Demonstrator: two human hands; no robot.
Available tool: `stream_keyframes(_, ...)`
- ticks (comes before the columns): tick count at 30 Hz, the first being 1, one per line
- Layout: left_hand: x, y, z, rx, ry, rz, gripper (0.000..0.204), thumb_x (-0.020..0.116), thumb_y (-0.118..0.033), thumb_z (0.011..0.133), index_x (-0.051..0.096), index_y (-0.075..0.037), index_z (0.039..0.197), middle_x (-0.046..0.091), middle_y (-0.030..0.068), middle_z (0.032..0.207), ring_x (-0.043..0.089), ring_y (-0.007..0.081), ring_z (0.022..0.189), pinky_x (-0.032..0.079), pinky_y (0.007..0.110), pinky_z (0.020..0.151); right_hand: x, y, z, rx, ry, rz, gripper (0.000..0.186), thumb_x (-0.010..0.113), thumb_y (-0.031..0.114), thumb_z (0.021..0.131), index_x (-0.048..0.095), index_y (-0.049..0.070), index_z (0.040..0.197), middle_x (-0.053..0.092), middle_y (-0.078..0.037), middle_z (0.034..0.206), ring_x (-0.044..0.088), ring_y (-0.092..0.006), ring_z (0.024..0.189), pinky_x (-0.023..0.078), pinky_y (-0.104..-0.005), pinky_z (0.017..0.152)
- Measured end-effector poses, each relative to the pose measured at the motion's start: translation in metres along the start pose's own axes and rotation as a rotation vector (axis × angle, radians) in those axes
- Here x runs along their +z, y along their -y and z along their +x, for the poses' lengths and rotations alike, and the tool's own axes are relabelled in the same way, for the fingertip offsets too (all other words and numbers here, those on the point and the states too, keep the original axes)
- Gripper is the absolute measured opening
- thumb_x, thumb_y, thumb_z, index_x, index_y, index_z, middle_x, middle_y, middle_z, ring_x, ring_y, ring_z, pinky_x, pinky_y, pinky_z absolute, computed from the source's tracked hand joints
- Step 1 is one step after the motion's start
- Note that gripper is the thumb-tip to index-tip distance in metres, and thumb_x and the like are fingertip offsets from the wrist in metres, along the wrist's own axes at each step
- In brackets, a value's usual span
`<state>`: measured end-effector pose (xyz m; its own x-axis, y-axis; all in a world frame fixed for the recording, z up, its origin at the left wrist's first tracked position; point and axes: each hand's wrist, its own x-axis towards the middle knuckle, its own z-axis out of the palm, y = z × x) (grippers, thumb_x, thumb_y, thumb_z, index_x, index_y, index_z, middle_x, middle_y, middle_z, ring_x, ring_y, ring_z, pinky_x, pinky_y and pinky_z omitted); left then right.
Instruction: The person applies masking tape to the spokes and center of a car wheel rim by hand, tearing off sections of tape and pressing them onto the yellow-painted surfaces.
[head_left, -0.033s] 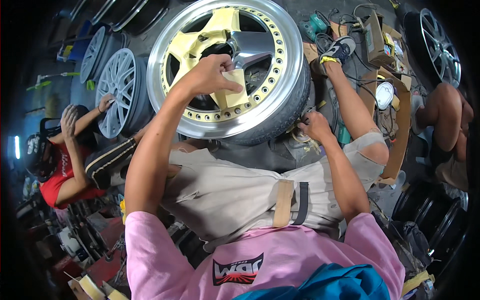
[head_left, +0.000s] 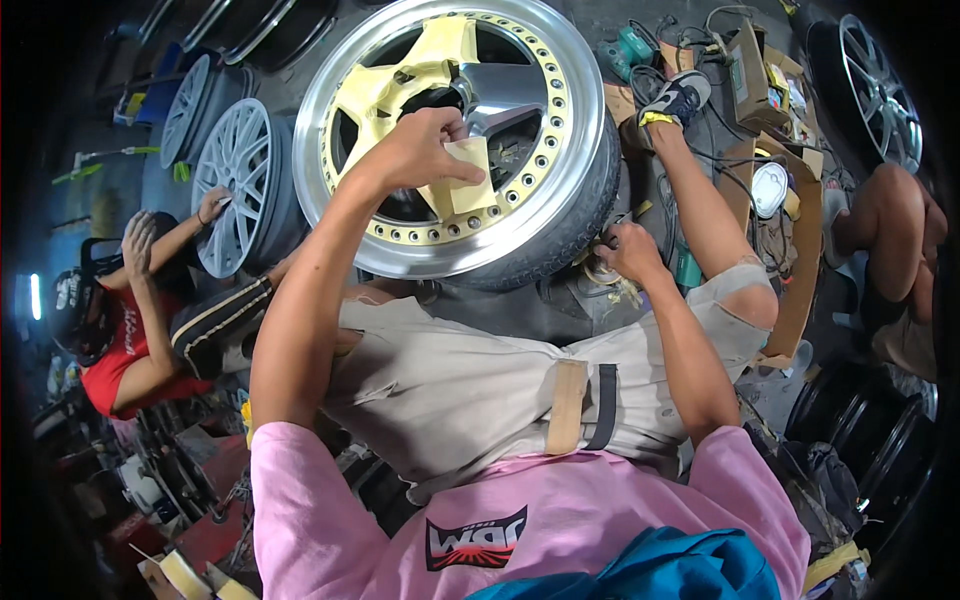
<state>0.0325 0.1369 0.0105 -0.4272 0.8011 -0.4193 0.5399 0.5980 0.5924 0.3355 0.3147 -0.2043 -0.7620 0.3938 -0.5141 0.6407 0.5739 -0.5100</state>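
A large polished wheel [head_left: 333,232] with a tyre [head_left: 545,255] fills the upper middle, its five-spoke centre partly covered in yellow masking [head_left: 360,90]. One spoke [head_left: 505,90] shows bare silver. My left hand [head_left: 420,150] pinches a pale yellow square sheet [head_left: 467,200] over the lower spoke area, hiding part of the hub. My right hand [head_left: 630,250] is low beside the tyre's right side, fingers curled on what looks like a tape roll [head_left: 600,272], partly hidden.
A co-worker in red [head_left: 130,350] works at a pale wheel [head_left: 235,185] on the left. Another person's bent leg [head_left: 890,230] is at right, near upright wheels [head_left: 880,95]. A cardboard box [head_left: 795,300], green power tool [head_left: 630,50] and cables lie beside my right leg [head_left: 700,200].
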Motion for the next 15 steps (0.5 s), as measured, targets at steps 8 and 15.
stream_keyframes(8, 0.010, -0.005, 0.012, 0.012, -0.126, 0.254, 0.052, 0.094, -0.029, 0.065, 0.059, -0.001, 0.091, 0.057, 0.0085, 0.080, 0.052, 0.0212, 0.076, 0.045, 0.036, 0.071, -0.003, 0.002, -0.004, -0.036, -0.004, 0.031, 0.040, 0.081, 0.027, 0.086, 0.075, -0.001, 0.114, 0.070, -0.025, 0.118, 0.066, -0.0420, 0.115, 0.052, -0.0495, 0.101)
stream_keyframes(15, 0.010, -0.013, 0.012, -0.073, -0.086, 0.297, 0.063, 0.096, -0.034, 0.061, 0.065, 0.000, 0.103, 0.073, 0.0208, 0.100, 0.070, 0.0355, 0.098, 0.053, 0.042, 0.087, -0.003, 0.001, -0.005, -0.054, -0.011, 0.038, 0.041, 0.081, 0.027, 0.086, 0.075, -0.001, 0.115, 0.070, -0.025, 0.118, 0.065, -0.0424, 0.116, 0.051, -0.0496, 0.102)
